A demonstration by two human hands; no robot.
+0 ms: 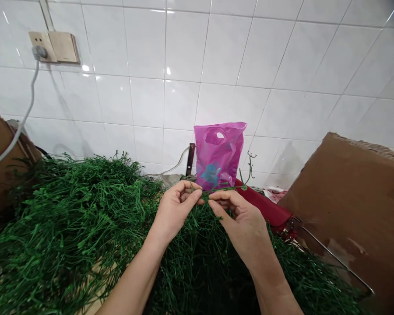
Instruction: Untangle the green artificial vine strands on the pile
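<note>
One green sprig point(244, 187) is occupying left hand point(174, 212) and right hand point(244, 223), fingers point(193, 199) pinching it; the loose heap point(85, 205) is lying apparently unworked.

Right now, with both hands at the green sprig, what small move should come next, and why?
Perhaps hold the left hand steady and ease the right hand slightly toward it: their fingertips sit close but apart, the green sprig lies at them and reaches rightward past the purple plastic bag.
</note>
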